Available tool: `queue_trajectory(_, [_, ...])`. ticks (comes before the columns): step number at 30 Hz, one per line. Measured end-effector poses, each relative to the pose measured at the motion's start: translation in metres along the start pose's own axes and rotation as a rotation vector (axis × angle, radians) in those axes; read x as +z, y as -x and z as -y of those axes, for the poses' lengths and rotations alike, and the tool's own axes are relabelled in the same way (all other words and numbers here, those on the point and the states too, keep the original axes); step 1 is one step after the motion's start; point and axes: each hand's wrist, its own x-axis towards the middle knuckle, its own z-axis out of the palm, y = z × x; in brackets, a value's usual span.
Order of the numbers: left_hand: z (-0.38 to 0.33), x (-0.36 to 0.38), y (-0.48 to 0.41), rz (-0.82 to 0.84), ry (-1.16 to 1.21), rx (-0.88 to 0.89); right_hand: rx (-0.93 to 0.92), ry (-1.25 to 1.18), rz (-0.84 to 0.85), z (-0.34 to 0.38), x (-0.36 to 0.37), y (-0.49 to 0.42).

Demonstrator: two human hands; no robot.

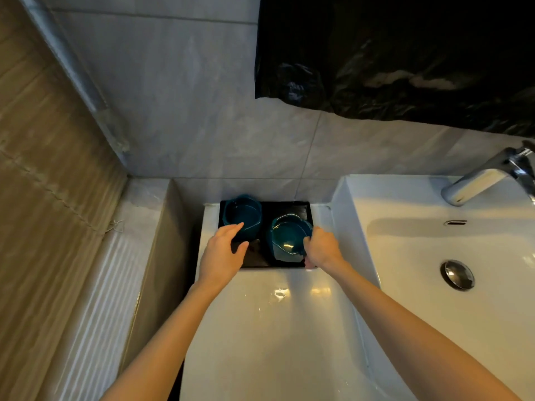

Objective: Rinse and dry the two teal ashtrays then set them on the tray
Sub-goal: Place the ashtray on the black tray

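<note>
Faucet [489, 175]: body cut by right edge. Sink basin [356, 215] runs off right and bottom. Right hand [321, 248] covers right teal ashtray's [288, 235] near-right rim; fingertips out of sight. Small pale thing under it at tray [289, 208] corner: unidentifiable. Left hand [223, 253] masks left teal ashtray's [241, 212] near wall.

You've got grey tile wall [173, 111] centre, black plastic sheet [405, 53] upper rt, wood-look panel [43, 212] left, white basin [419, 241] w/ chrome tap [477, 180] rt.
</note>
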Motion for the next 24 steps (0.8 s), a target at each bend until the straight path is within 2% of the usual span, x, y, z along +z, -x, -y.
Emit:
queue_trajectory(8, [0.021, 0.002, -0.035, 0.041, -0.337, 0.056, 0.023, 0.031, 0.007, 0.007, 0.007, -0.033])
queue_trajectory(12, [0.023, 0.006, -0.043, 0.005, -0.38, 0.086, 0.013, 0.072, -0.021, 0.006, 0.009, -0.041])
queue_trajectory(16, [0.023, 0.007, -0.045, -0.05, -0.387, 0.123, -0.006, -0.016, -0.058, 0.005, 0.008, -0.041])
queue_trajectory(17, [0.023, 0.007, -0.045, -0.059, -0.386, 0.129, -0.04, 0.02, -0.096, 0.006, 0.007, -0.038])
queue_trajectory(20, [0.023, 0.007, -0.045, -0.086, -0.373, 0.125, -0.228, 0.333, -0.296, 0.008, 0.001, -0.025])
queue_trajectory(21, [0.023, 0.007, -0.044, -0.102, -0.371, 0.123, -0.304, 0.398, -0.308, 0.008, 0.001, -0.02])
queue_trajectory(24, [0.023, 0.008, -0.043, -0.155, -0.377, 0.131, -0.449, 0.522, -0.186, 0.008, 0.011, -0.008])
